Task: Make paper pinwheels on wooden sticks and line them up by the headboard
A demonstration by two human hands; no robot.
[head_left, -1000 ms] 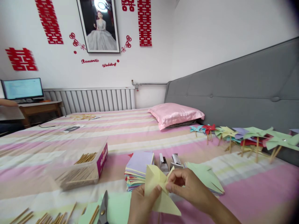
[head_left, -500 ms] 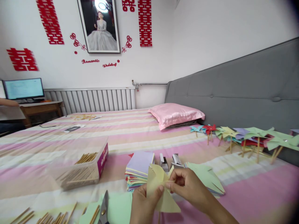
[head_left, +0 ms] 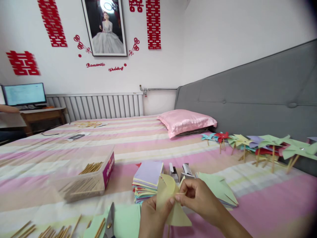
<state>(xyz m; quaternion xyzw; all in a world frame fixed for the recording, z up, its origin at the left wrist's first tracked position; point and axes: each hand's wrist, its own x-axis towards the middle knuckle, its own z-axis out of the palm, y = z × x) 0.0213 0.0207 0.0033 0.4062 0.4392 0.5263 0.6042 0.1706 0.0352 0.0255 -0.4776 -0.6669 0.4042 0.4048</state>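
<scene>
A pale yellow paper pinwheel (head_left: 164, 195), partly folded, is held up between both hands with a thin stick showing below it. My left hand (head_left: 155, 213) grips its left side, thumb pressed near the middle. With thumb and fingers pinched, my right hand (head_left: 195, 195) holds a corner of the same paper at the centre. Just behind stands a stack of coloured paper squares (head_left: 148, 175), with two small boxes (head_left: 187, 169) beside it. Cut green paper (head_left: 218, 186) lies to the right of my right hand. Open scissors (head_left: 109, 223) rest on green sheets (head_left: 126, 219) at the left.
A clear plastic box (head_left: 84, 185) of wooden sticks stands at left, with loose sticks (head_left: 58, 231) in front. Finished pinwheels (head_left: 272, 142) line the right, by the grey headboard (head_left: 247, 89). A pink pillow (head_left: 187, 122) lies farther back. Another person's arm (head_left: 8, 108) shows at a desk.
The yellow paper's upper flap is curled slightly more toward the centre, and both hands have shifted only a little. Everything else looks the same.
</scene>
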